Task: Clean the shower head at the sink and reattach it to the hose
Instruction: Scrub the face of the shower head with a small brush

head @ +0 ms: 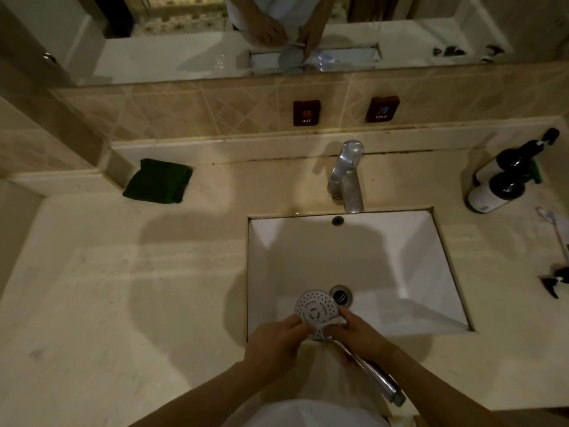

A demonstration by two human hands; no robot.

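Note:
A round white shower head with a perforated face points up over the near edge of the white sink. Its chrome handle runs down to the right, past the counter's front edge. My right hand grips the neck just below the face. My left hand is closed against the left side of the head, fingers on its rim. The sink drain lies just beyond the head. No hose is in view.
A chrome tap stands behind the sink, no water running. A folded dark green cloth lies at the back left of the counter. Two dark bottles stand at the back right, and a toothbrush lies at the right edge.

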